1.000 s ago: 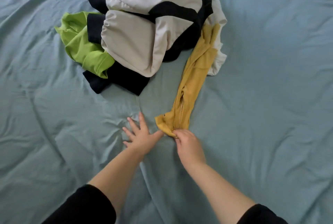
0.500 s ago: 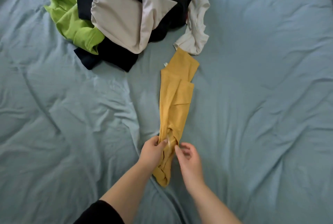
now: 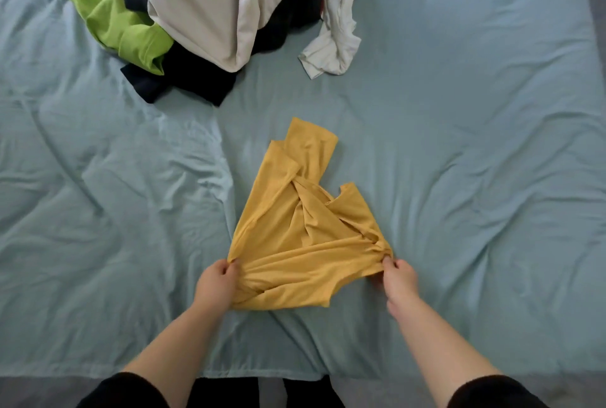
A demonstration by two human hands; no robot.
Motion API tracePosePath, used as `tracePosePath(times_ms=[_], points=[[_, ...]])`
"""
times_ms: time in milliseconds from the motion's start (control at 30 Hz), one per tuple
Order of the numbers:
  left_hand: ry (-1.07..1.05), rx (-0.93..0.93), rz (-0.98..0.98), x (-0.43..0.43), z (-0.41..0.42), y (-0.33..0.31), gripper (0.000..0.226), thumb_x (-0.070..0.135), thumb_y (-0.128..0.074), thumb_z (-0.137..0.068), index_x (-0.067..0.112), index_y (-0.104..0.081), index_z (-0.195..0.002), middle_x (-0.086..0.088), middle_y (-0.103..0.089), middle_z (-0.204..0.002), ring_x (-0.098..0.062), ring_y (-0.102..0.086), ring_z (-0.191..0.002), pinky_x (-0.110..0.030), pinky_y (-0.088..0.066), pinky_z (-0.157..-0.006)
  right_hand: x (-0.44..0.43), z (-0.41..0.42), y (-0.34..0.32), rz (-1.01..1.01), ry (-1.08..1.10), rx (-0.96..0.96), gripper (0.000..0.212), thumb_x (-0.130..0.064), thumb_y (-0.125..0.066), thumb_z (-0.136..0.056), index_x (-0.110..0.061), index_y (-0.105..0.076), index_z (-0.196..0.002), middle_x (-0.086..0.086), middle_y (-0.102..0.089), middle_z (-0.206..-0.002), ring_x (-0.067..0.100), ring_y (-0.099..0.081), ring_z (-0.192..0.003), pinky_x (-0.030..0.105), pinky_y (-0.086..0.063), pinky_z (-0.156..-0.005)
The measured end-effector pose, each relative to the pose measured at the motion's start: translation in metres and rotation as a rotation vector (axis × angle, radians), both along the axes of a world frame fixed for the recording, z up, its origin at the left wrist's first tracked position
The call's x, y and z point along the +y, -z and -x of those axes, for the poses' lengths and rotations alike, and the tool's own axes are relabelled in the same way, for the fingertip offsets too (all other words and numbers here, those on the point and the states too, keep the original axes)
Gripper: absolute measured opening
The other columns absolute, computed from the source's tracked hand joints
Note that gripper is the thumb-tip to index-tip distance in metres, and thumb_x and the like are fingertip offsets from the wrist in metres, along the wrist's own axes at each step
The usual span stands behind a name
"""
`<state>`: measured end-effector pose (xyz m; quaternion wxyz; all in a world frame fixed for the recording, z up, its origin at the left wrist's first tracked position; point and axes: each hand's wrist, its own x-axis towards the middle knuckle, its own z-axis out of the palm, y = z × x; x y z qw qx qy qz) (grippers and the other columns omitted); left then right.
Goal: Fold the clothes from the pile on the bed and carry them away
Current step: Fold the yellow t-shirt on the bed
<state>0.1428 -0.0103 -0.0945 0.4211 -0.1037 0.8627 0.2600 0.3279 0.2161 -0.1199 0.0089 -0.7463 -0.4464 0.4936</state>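
Left hand and right hand each pinched the yellow shirt, pulling it wide to flatten it; pile lay far beyond

Both hands, left and right, grip the near edge of a twisted yellow shirt lying on the blue sheet, with the pile well apart at 11 o'clock.
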Motion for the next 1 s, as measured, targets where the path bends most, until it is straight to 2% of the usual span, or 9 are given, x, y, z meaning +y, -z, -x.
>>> tracePosePath(times_ms=[133,267,433,567,667,733,867,933,1000], points=[[-0.004,-0.002,-0.025,0.008,-0.018,-0.007,0.021,0.032,-0.060,-0.094,0.012,-0.057,-0.091,0.001,-0.060,-0.083,-0.022,-0.059,-0.081,-0.034,-0.043,-0.067,0.004,-0.024,-0.013,0.158,-0.189,0.076,0.026,-0.006,-0.058,-0.090,-0.007,-0.055,-0.116,0.009,-0.065,-0.100,0.020,-0.062,-0.079,0.027,-0.049,-0.069],[-0.053,0.089,-0.074,0.036,-0.024,-0.012,0.071,0.051,-0.068,-0.083,0.021,-0.037,-0.139,0.002,-0.054,-0.127,-0.027,-0.055,-0.119,-0.041,-0.045,-0.094,0.002,-0.004,-0.017,0.054,-0.300,0.148,0.062,-0.025,-0.078,-0.078,-0.021,-0.043,-0.130,-0.002,-0.055,-0.116,0.018,-0.057,-0.104,0.031,-0.047,-0.091],[0.085,0.059,-0.081,0.075,-0.021,0.000,0.036,0.031,-0.056,-0.094,0.012,-0.049,-0.124,-0.007,-0.059,-0.122,-0.032,-0.055,-0.114,-0.038,-0.043,-0.089,-0.001,0.025,0.000,-0.133,-0.332,0.088,0.006,-0.016,-0.061,-0.089,-0.021,-0.058,-0.089,0.002,-0.063,-0.088,0.023,-0.059,-0.083,0.030,-0.044,-0.068],[0.103,0.180,0.107,0.090,-0.027,-0.009,0.054,0.021,-0.058,-0.088,0.011,-0.035,-0.136,-0.014,-0.040,-0.141,-0.035,-0.041,-0.127,-0.048,-0.036,-0.103,-0.001,0.020,0.000,-0.119,-0.332,0.169,0.009,-0.015,-0.058,-0.092,-0.020,-0.065,-0.093,-0.001,-0.066,-0.088,0.018,-0.061,-0.084,0.032,-0.049,-0.078],[0.472,0.352,0.046,0.112,-0.039,-0.025,0.099,0.026,-0.065,-0.081,0.027,0.002,-0.153,0.001,0.002,-0.163,-0.024,-0.005,-0.148,-0.043,-0.010,-0.118,-0.002,0.008,-0.010,-0.092,-0.482,0.228,0.011,-0.013,-0.061,-0.089,-0.022,-0.066,-0.088,-0.006,-0.064,-0.079,0.013,-0.058,-0.075,0.024,-0.045,-0.066],[0.940,0.420,-0.120,0.133,-0.054,-0.029,0.101,0.020,-0.057,-0.081,0.038,0.014,-0.150,0.010,0.004,-0.163,-0.017,0.007,-0.150,-0.042,0.003,-0.118,0.001,0.004,-0.014,-0.083,-0.581,0.243,0.012,-0.010,-0.066,-0.085,-0.020,-0.066,-0.092,-0.004,-0.065,-0.080,0.015,-0.058,-0.075,0.028,-0.043,-0.065],[1.461,0.407,-0.148,0.170,-0.061,-0.024,0.067,0.021,-0.045,-0.090,0.035,-0.021,-0.151,0.009,-0.053,-0.140,-0.012,-0.026,-0.145,-0.047,0.005,-0.119,0.006,-0.001,-0.021,-0.174,-0.592,0.191,0.028,-0.009,-0.068,-0.079,-0.026,-0.046,-0.081,-0.010,-0.053,-0.068,0.010,-0.047,-0.061,0.023,-0.037,-0.057],[1.447,0.369,-0.130,0.181,-0.053,-0.024,0.036,0.025,-0.048,-0.091,0.031,-0.056,-0.125,0.005,-0.065,-0.117,-0.016,-0.050,-0.124,-0.040,-0.013,-0.118,0.011,-0.003,-0.026,-0.185,-0.466,0.222,0.030,-0.008,-0.069,-0.077,-0.024,-0.046,-0.086,-0.009,-0.052,-0.066,0.006,-0.046,-0.058,0.016,-0.036,-0.052],[1.215,0.217,-0.232,0.187,-0.047,-0.026,0.017,0.019,-0.051,-0.089,0.018,-0.066,-0.097,-0.002,-0.068,-0.098,-0.024,-0.060,-0.103,-0.033,-0.040,-0.096,0.016,-0.005,-0.028,-0.112,-0.390,0.253,0.031,-0.003,-0.069,-0.074,-0.022,-0.053,-0.093,-0.006,-0.056,-0.068,0.007,-0.050,-0.060,0.018,-0.040,-0.056]])
